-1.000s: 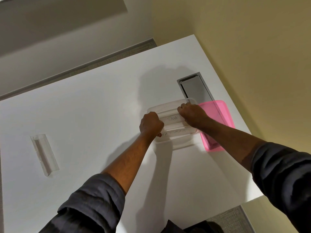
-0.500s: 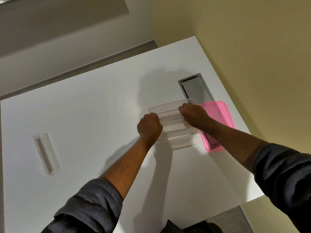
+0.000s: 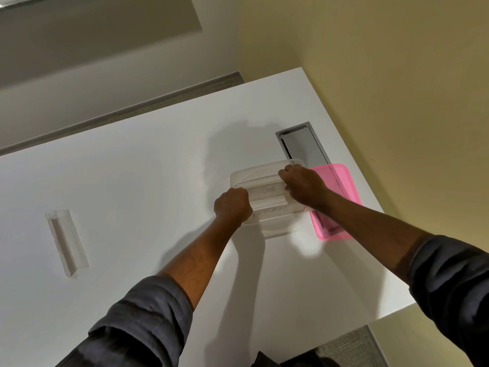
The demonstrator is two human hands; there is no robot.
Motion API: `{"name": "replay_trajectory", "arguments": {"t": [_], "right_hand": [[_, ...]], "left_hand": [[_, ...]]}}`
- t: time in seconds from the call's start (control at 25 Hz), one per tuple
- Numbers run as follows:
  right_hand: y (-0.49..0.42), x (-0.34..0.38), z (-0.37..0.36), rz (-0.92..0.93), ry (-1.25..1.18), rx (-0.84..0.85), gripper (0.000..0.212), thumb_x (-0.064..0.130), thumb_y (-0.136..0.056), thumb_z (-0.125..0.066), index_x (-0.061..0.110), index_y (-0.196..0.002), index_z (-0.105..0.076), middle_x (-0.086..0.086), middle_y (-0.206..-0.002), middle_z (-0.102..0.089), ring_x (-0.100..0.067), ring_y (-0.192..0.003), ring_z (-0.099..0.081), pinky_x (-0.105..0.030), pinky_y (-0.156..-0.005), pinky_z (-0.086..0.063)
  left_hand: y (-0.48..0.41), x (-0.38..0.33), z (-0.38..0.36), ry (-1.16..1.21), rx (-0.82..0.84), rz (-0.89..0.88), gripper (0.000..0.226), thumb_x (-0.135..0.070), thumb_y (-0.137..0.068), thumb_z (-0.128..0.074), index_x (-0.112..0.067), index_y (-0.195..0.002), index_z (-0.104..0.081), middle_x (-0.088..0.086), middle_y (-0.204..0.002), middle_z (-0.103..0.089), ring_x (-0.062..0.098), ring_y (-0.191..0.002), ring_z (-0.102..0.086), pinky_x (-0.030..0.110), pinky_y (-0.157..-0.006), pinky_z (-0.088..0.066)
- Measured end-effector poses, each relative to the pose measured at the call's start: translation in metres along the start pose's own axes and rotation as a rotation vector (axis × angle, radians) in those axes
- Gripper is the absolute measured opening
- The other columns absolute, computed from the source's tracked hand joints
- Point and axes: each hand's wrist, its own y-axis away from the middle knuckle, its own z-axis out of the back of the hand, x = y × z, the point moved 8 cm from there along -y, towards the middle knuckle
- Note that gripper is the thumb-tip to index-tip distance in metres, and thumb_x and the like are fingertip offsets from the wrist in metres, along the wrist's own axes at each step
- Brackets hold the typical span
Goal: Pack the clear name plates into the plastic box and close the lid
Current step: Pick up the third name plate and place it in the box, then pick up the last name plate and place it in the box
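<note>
Centre-right of frame, both hands hold a clear name plate (image 3: 267, 192) marked "DOG" inside the plastic box (image 3: 264, 172): left hand (image 3: 232, 205) and right hand (image 3: 301, 185) each in a narrow grip on an end. Lowered askew, the plate could jam against the walls or sit proud and block the pink lid (image 3: 336, 200) lying beside the box. One plate (image 3: 66, 241) remains at the left of the counter (image 3: 132, 181).

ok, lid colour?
Translucent pink lid, lying beside the box; head view.

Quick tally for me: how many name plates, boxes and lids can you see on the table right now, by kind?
Clear name plates: 3, namely the "DOG" plate and the "BATMAN" plate in the box, and the loose plate lying apart on the table's left
Clear plastic box: 1
Pink lid: 1, beside the box, not on it
Total: 5
</note>
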Motion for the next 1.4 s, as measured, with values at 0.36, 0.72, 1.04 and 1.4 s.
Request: {"name": "replay_trajectory", "arguments": {"t": [0.36, 0.72, 1.04, 1.4], "right_hand": [[-0.02, 0.067, 0.043, -0.028, -0.132, -0.215, 0.025, 0.032, -0.095, -0.075, 0.013, -0.112, -0.074, -0.005, -0.1, -0.078, -0.026, -0.087, -0.075, -0.039, -0.069, -0.062], [-0.071, 0.228, 0.055, 0.084, -0.332, -0.151, 0.031, 0.035, -0.099, -0.07, 0.022, -0.126, -0.073, 0.0, -0.116, -0.075, -0.025, -0.104, -0.072, -0.036, -0.081, -0.056], [-0.102, 0.389, 0.028, 0.116, -0.572, 0.101, 0.029, 0.034, -0.097, -0.071, 0.02, -0.122, -0.075, 0.0, -0.115, -0.077, -0.022, -0.108, -0.07, -0.039, -0.09, -0.058], [-0.105, 0.536, -0.037, 0.045, -0.847, 0.389, 0.025, 0.023, -0.09, -0.076, -0.002, -0.093, -0.074, -0.014, -0.09, -0.075, -0.027, -0.082, -0.069, -0.04, -0.08, -0.058]], "left_hand": [[0.032, 0.041, 0.037, 0.377, -0.174, -0.021, 0.024, -0.029, -0.103, -0.057, -0.026, -0.108, -0.081, -0.005, -0.097, -0.081, 0.024, -0.083, -0.079, 0.042, -0.088, -0.064], [0.082, 0.235, 0.054, 0.628, -0.368, 0.294, 0.023, -0.028, -0.102, -0.06, -0.022, -0.11, -0.081, -0.002, -0.106, -0.082, 0.029, -0.097, -0.078, 0.046, -0.095, -0.062], [0.148, 0.409, 0.04, 0.771, -0.576, 0.618, 0.028, -0.021, -0.1, -0.064, -0.02, -0.126, -0.075, 0.004, -0.119, -0.079, 0.028, -0.115, -0.073, 0.039, -0.101, -0.057], [0.169, 0.501, -0.005, 0.815, -0.55, 0.68, 0.038, -0.002, -0.104, -0.056, -0.001, -0.141, -0.064, 0.022, -0.141, -0.069, 0.038, -0.132, -0.065, 0.045, -0.111, -0.054]]}}
